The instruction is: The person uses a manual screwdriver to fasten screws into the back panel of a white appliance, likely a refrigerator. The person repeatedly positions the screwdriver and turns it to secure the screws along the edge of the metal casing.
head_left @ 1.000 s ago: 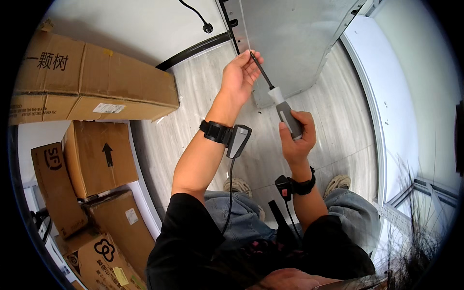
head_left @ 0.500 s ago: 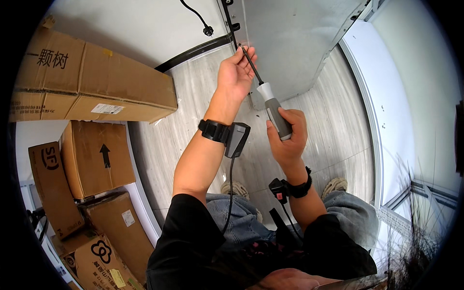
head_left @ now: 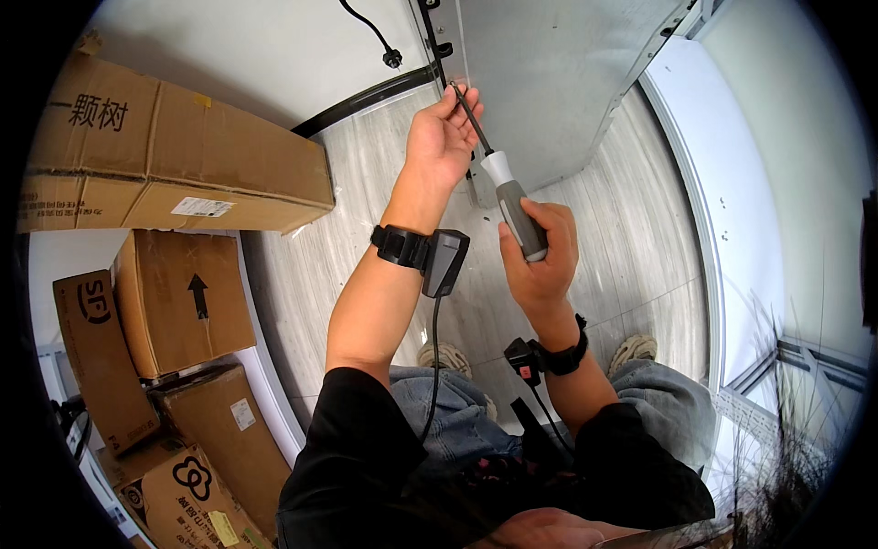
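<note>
My right hand (head_left: 544, 252) is wrapped round the grey and white handle of a screwdriver (head_left: 517, 210). Its dark shaft slants up and to the left, toward the edge of a grey metal panel (head_left: 549, 82). At the far end of the shaft is my left hand (head_left: 441, 142), palm turned up, thumb and fingers closed about the tip. Whether a screw sits at the tip is too small to tell. A black strip (head_left: 433, 46) runs along the panel's left edge, right beside my left fingertips.
Left of me lies a long cardboard box (head_left: 238, 165), with several more cartons (head_left: 187, 302) below it. A black plug on a cable (head_left: 391, 58) hangs by the white wall. Pale wood-look floor (head_left: 366, 156) lies beneath my hands. A white ledge (head_left: 695, 137) curves along the right.
Both hands and the screwdriver have shifted slightly up and to the left. Their grips look the same.
</note>
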Tool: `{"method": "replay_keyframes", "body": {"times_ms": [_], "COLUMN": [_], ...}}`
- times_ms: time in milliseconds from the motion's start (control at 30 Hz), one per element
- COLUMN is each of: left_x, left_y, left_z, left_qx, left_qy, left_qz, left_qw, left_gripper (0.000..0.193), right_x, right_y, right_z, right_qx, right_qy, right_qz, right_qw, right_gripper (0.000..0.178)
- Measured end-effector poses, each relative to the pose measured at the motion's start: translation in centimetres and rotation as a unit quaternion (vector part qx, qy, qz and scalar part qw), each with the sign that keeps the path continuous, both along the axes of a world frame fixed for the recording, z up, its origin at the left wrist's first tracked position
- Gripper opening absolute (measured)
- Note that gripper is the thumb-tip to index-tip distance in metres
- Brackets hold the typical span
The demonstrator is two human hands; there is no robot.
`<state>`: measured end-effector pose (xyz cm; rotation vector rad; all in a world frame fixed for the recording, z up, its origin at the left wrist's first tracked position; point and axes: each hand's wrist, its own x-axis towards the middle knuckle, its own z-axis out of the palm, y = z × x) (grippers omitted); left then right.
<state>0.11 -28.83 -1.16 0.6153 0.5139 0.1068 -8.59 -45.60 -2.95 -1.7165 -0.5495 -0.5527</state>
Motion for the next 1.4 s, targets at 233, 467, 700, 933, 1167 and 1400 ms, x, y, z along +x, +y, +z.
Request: {"method": "replay_keyframes", "body": {"times_ms": [233, 467, 700, 933, 1167, 1400], "left_x": [-0.2, -0.6, -0.6, -0.6, -0.4, -0.5], "left_y": [-0.1, -1.3, -0.5, -0.3, -0.3, -0.4], "left_z": [-0.2, -1.0, -2.3, -2.2, -2.1, -1.9], "left_qx": [0.104, 0.333, 0.416, 0.412, 0.395, 0.375], "left_qy": [-0.013, -0.064, -0.146, -0.144, -0.134, -0.122], "left_qz": [-0.012, -0.02, -0.019, -0.021, -0.018, -0.012], "left_qw": [0.994, 0.94, 0.897, 0.9, 0.909, 0.919], "left_gripper": [0.021, 0.036, 0.039, 0.036, 0.033, 0.032], "right_x": [-0.3, -0.1, -1.1, -1.1, -1.4, -1.0], "right_y": [0.5, -0.2, 1.1, 0.8, 1.4, 2.4], "right_z": [1.2, -0.6, -0.9, -1.1, -2.3, -1.9], "right_qx": [-0.023, 0.015, 0.086, 0.067, 0.061, 0.118], "right_qy": [-0.003, 0.062, 0.032, 0.078, 0.048, -0.011], "right_qz": [-0.058, -0.027, 0.016, 0.021, 0.01, 0.032], "right_qw": [0.998, 0.998, 0.996, 0.995, 0.997, 0.992], "right_gripper": [0.039, 0.04, 0.047, 0.047, 0.059, 0.057]}}
